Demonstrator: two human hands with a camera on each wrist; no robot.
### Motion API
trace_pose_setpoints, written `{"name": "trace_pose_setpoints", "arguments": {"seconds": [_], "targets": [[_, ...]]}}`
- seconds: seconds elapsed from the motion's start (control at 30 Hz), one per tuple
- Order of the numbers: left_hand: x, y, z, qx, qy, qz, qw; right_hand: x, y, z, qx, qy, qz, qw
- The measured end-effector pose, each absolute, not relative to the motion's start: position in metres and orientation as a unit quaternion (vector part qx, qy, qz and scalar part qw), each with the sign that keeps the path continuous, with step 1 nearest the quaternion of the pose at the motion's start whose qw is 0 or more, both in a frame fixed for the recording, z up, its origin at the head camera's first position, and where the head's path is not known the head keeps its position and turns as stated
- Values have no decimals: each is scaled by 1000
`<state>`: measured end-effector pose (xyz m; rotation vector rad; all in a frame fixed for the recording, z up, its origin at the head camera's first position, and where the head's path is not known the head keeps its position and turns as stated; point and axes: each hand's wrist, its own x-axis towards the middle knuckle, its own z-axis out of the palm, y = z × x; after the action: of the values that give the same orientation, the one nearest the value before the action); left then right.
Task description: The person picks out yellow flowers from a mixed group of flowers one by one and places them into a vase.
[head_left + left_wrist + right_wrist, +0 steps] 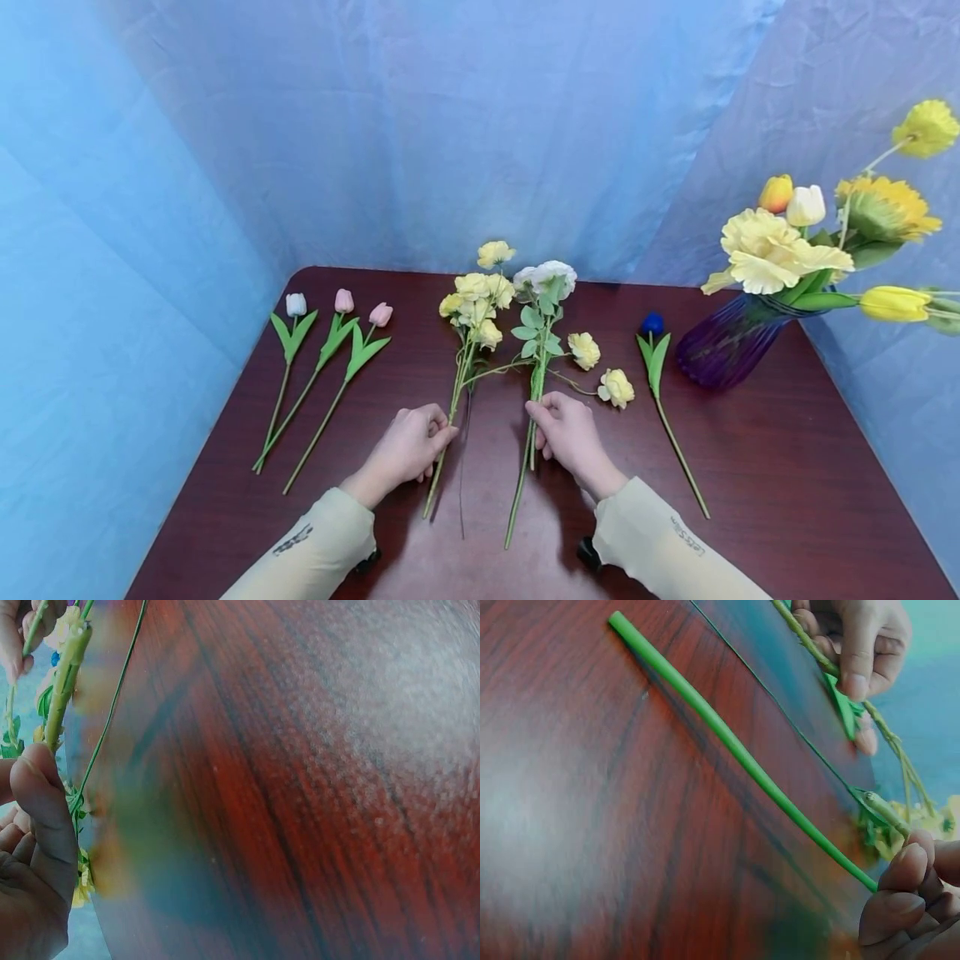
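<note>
My left hand pinches the stem of a spray of pale yellow artificial flowers, blooms pointing away from me. Its cut stem end shows above the thumb in the left wrist view. The right hand grips a white artificial flower by its stem, together with a second, shorter stem. That long smooth green stem slants out of the fingers in the right wrist view. Two yellow blooms branch out beside the right hand. Between the hands lies a thin dark stem.
Two pink tulips and a white tulip lie at the table's left. A blue tulip lies right of my right hand. Behind it a ribbed purple vase holds several mixed flowers. Blue cloth hangs around the dark wooden table.
</note>
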<state>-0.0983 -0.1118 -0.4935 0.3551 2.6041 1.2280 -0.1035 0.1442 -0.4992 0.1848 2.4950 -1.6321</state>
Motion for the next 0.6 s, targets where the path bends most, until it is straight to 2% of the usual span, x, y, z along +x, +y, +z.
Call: {"name": "trace_pose_setpoints", "arguments": {"seconds": [0.6], "targets": [[-101, -124, -491, 103, 903, 410, 80, -96, 226, -484, 92, 878, -469, 35]]}}
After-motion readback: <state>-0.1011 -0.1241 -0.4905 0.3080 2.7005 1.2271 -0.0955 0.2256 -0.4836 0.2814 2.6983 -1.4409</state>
